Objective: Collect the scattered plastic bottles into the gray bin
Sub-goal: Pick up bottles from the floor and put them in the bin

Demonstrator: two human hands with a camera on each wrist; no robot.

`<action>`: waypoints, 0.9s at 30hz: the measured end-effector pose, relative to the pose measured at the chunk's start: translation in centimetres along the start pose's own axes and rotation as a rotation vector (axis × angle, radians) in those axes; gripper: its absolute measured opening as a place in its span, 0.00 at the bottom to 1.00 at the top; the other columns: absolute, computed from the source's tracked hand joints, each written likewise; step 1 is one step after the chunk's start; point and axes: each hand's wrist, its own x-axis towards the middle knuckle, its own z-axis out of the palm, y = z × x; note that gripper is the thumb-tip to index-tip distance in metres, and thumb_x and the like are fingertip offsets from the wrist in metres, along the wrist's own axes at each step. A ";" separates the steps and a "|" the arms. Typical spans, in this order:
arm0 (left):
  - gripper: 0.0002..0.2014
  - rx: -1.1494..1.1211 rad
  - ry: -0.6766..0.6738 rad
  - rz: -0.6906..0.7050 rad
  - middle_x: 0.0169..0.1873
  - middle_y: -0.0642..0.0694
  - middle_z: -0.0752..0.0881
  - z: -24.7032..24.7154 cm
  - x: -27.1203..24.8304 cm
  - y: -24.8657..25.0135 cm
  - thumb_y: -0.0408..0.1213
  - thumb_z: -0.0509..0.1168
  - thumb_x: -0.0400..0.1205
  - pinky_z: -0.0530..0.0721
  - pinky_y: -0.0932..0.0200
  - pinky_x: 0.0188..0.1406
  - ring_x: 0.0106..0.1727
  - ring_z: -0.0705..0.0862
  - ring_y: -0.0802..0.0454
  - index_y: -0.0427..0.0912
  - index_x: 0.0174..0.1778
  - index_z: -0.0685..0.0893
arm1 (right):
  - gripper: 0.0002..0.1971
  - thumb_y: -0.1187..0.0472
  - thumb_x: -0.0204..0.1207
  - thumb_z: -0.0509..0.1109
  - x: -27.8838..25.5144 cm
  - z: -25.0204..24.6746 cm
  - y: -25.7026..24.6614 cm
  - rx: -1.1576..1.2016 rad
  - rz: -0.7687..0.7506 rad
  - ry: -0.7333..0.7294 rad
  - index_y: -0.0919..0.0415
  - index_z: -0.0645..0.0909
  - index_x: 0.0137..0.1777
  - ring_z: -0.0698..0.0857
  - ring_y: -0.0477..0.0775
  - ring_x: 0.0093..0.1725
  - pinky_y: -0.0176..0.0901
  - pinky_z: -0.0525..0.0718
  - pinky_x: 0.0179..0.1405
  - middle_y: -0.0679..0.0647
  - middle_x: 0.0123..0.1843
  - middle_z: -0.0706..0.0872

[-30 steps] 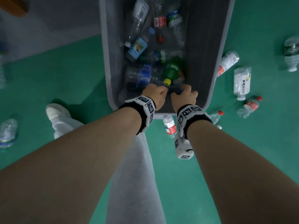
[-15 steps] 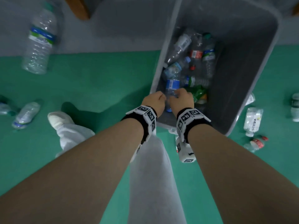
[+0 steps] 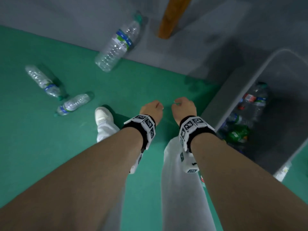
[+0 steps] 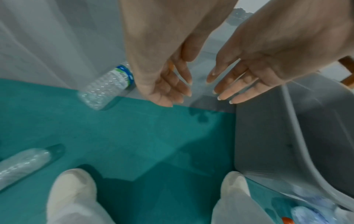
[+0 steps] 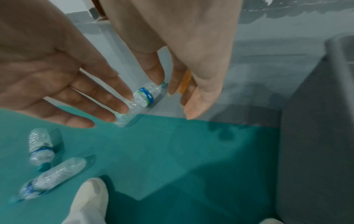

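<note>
Seen from above, a person's two bare forearms reach forward over a green floor (image 3: 83, 147), each wrist wearing a black band with white marker blocks. The left hand (image 3: 151, 108) and the right hand (image 3: 184, 105) hang side by side, close together but not touching; the wrist views show both with fingers loosely extended, relaxed and holding nothing. To the right stands the gray bin (image 3: 233, 90), its near wall beside the right forearm; inside lie many plastic bottles, among them a green bottle (image 3: 238, 135) and clear ones with red and blue labels. Three clear bottles lie on the floor, outside the bin. A large bottle (image 3: 118, 45) with a blue and green label lies ahead of the hands, across the line where the green floor meets a gray surface. Two smaller bottles lie far left, one (image 3: 45, 82) just above the other (image 3: 73, 104), near a white shoe (image 3: 103, 115). An orange-brown post (image 3: 173, 15) rises at the top.
</note>
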 end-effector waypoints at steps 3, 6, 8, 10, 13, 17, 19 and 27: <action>0.16 -0.036 0.062 -0.042 0.57 0.34 0.86 -5.5 0.9 -2.9 0.39 0.53 0.86 0.80 0.50 0.60 0.60 0.82 0.37 0.33 0.59 0.81 | 0.18 0.61 0.81 0.60 -0.4 3.3 -5.0 -0.040 -0.028 -0.044 0.60 0.77 0.69 0.81 0.58 0.56 0.36 0.69 0.45 0.60 0.70 0.78; 0.17 -0.093 0.100 -0.092 0.57 0.36 0.86 -10.6 1.7 -5.7 0.40 0.53 0.86 0.80 0.50 0.60 0.59 0.82 0.38 0.35 0.59 0.81 | 0.18 0.61 0.81 0.60 -0.6 6.7 -9.6 -0.091 -0.071 -0.080 0.60 0.77 0.69 0.80 0.57 0.53 0.37 0.72 0.46 0.60 0.69 0.78; 0.17 -0.136 0.123 -0.131 0.56 0.37 0.86 -13.8 2.5 -8.2 0.41 0.53 0.86 0.81 0.50 0.61 0.59 0.83 0.39 0.36 0.59 0.81 | 0.17 0.60 0.81 0.60 -0.8 9.4 -12.5 -0.132 -0.117 -0.111 0.59 0.77 0.68 0.81 0.59 0.58 0.40 0.76 0.52 0.61 0.69 0.78; 0.16 -0.205 0.142 -0.172 0.55 0.37 0.86 -16.6 3.1 -11.4 0.41 0.54 0.85 0.81 0.46 0.62 0.58 0.83 0.38 0.37 0.58 0.82 | 0.16 0.60 0.81 0.60 -1.0 12.4 -15.3 -0.203 -0.158 -0.136 0.58 0.78 0.67 0.81 0.58 0.59 0.38 0.74 0.51 0.61 0.69 0.79; 0.15 -0.266 0.175 -0.242 0.54 0.38 0.87 -19.3 4.2 -16.1 0.40 0.54 0.84 0.82 0.49 0.57 0.56 0.84 0.39 0.37 0.56 0.83 | 0.16 0.60 0.81 0.59 -0.6 16.4 -18.2 -0.276 -0.186 -0.172 0.57 0.78 0.67 0.81 0.59 0.62 0.37 0.72 0.51 0.60 0.69 0.79; 0.15 -0.257 0.138 -0.348 0.57 0.38 0.86 -22.4 7.2 -22.4 0.36 0.54 0.84 0.81 0.50 0.62 0.59 0.83 0.40 0.35 0.58 0.83 | 0.17 0.62 0.82 0.58 1.3 22.6 -21.7 -0.380 -0.241 -0.195 0.60 0.79 0.68 0.80 0.60 0.66 0.43 0.75 0.62 0.59 0.68 0.81; 0.16 -0.270 0.123 -0.412 0.60 0.37 0.85 -23.7 9.2 -26.0 0.36 0.54 0.84 0.80 0.48 0.64 0.60 0.83 0.39 0.35 0.60 0.83 | 0.17 0.62 0.82 0.57 2.5 26.6 -23.0 -0.407 -0.244 -0.211 0.61 0.79 0.67 0.80 0.60 0.66 0.44 0.75 0.63 0.58 0.68 0.82; 0.19 -0.466 0.303 -0.556 0.67 0.37 0.78 -28.8 18.1 -36.6 0.34 0.51 0.85 0.78 0.46 0.69 0.63 0.80 0.39 0.37 0.67 0.80 | 0.15 0.65 0.78 0.62 8.1 40.0 -26.4 -0.538 -0.374 -0.332 0.58 0.79 0.64 0.81 0.56 0.58 0.37 0.72 0.48 0.56 0.62 0.81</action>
